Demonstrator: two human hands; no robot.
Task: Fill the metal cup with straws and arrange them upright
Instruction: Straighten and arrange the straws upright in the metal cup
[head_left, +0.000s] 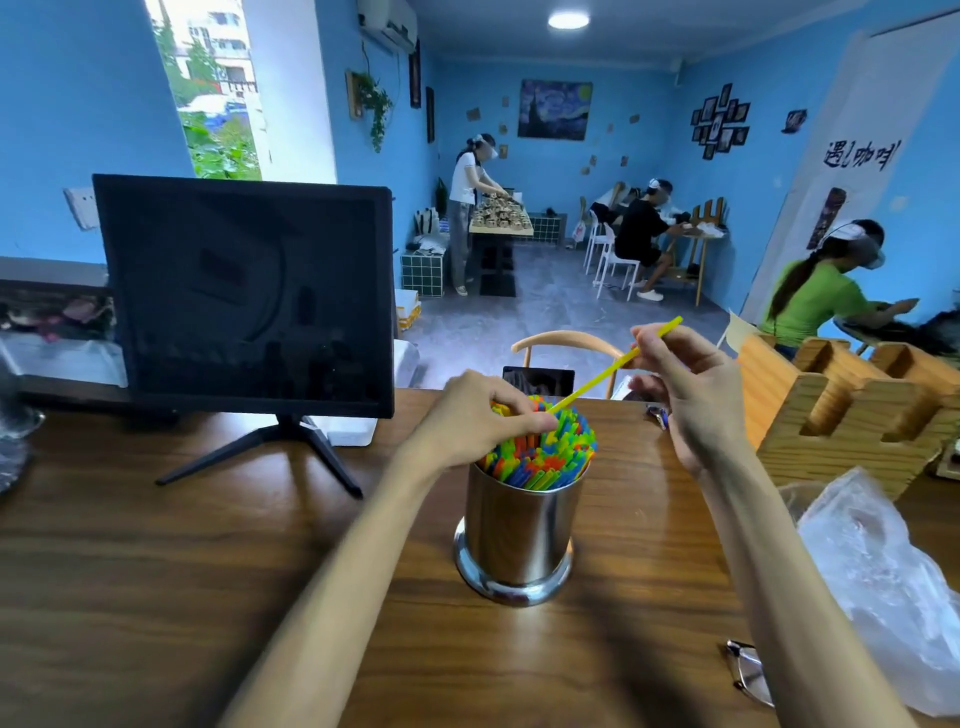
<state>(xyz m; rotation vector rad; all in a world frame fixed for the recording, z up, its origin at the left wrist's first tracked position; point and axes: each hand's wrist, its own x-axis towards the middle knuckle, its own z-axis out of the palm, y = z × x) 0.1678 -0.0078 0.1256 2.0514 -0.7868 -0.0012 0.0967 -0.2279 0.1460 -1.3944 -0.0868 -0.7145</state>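
Head cam: metal cup (519, 530) upright on wood table (208, 571), packed w/ coloured straws (545, 457); left hand (478, 415) over cup's rim, fingers curled on straw tops, right hand (685, 384) above-right of cup pinching yellow straw (613, 366), tilted.

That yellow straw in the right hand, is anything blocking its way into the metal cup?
Only the cup's own load. The yellow straw slants down from the right hand to the packed straws in the metal cup, where the left hand rests on their tops. Little free gap shows.
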